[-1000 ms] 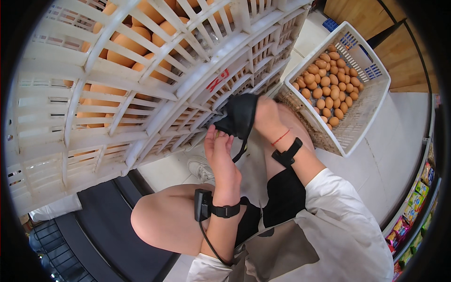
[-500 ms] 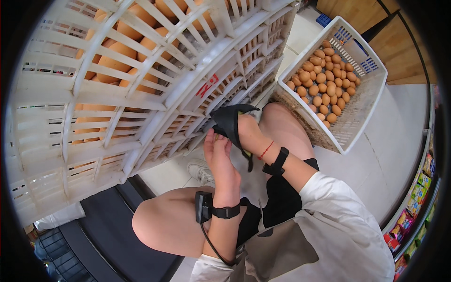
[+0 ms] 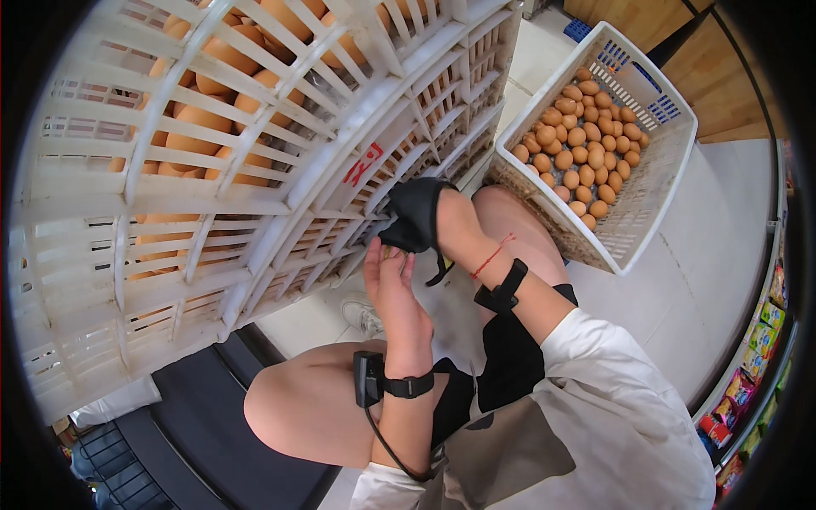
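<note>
My right hand (image 3: 460, 223) reaches into a black, flared, glove-like piece (image 3: 418, 204), which hides its fingers. A loose end with a yellow-green edge hangs below the wrist. My left hand (image 3: 394, 293) comes from below, its fingertips pinching the lower edge of the black piece. Both hands are over my knees, close to the side of a large white slatted plastic crate (image 3: 293, 200). Brown eggs (image 3: 197, 129) show through the crate's upper slats.
At the far right, a white plastic basket (image 3: 627, 255) on the tiled floor holds several brown eggs (image 3: 586, 157). A dark, flat-topped surface (image 3: 221, 425) lies at the lower left, beside a black wire rack (image 3: 119, 463). Colourful packets (image 3: 752, 357) line a shelf at the right edge.
My right hand has shifted slightly upward with the black piece, and its loose end hangs higher. My left fingers stay at its lower edge. The view has shifted a little.
</note>
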`<move>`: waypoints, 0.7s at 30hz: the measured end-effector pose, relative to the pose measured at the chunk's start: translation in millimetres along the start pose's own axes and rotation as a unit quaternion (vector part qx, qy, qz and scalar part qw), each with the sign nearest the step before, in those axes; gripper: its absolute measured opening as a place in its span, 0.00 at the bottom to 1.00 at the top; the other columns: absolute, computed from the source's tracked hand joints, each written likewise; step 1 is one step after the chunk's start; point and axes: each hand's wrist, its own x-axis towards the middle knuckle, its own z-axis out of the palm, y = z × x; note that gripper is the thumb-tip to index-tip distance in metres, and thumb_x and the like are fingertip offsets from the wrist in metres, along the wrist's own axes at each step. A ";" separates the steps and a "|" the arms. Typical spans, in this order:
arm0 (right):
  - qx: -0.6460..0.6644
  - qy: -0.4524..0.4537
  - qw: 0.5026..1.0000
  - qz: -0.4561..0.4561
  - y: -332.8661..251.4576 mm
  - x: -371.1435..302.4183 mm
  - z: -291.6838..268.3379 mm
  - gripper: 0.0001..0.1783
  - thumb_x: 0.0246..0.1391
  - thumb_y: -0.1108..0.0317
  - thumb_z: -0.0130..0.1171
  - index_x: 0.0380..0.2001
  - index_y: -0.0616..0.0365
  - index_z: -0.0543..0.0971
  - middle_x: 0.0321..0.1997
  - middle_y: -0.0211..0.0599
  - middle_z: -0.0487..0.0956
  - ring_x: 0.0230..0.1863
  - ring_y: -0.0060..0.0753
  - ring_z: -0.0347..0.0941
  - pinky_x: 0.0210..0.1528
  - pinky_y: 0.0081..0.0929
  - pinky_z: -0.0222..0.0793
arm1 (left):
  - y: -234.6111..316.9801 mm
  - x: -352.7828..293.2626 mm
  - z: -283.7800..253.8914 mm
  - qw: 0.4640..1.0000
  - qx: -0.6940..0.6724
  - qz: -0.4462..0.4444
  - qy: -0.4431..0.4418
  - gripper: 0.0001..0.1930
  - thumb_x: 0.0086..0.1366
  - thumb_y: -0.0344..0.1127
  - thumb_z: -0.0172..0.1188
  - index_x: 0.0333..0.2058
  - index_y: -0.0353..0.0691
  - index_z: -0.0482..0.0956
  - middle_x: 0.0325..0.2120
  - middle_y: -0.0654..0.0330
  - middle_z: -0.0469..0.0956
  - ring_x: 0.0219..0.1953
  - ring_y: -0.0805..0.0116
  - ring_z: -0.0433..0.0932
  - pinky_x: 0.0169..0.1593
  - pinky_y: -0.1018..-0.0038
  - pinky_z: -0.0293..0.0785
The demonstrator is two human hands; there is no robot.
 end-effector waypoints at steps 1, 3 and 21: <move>-0.001 0.001 1.000 0.001 1.0 -5.6 7.0 0.09 0.39 0.71 0.58 0.27 0.64 0.78 0.26 0.53 0.76 0.31 0.56 0.75 0.35 0.45 0.71 | -0.2 -0.3 0.3 1.000 0.000 -0.001 -0.002 0.32 0.59 0.30 0.55 0.62 0.28 0.59 0.54 0.51 0.66 0.55 0.66 0.68 0.61 0.63 0.65; -0.015 -0.099 0.993 -0.066 -1.4 -12.7 14.1 0.07 0.36 0.70 0.59 0.21 0.63 0.77 0.25 0.51 0.76 0.31 0.52 0.75 0.33 0.43 0.70 | -2.3 0.2 1.0 1.000 0.015 -0.015 -0.021 0.32 0.59 0.30 0.55 0.62 0.27 0.58 0.55 0.51 0.65 0.55 0.66 0.68 0.61 0.63 0.65; -0.072 0.031 0.997 0.017 35.4 -12.6 -21.7 0.13 0.43 0.69 0.60 0.36 0.55 0.80 0.32 0.41 0.78 0.32 0.49 0.75 0.33 0.39 0.71 | -3.0 1.8 -2.9 1.000 0.008 -0.014 -0.014 0.30 0.61 0.29 0.53 0.62 0.26 0.59 0.61 0.45 0.60 0.57 0.61 0.68 0.60 0.64 0.67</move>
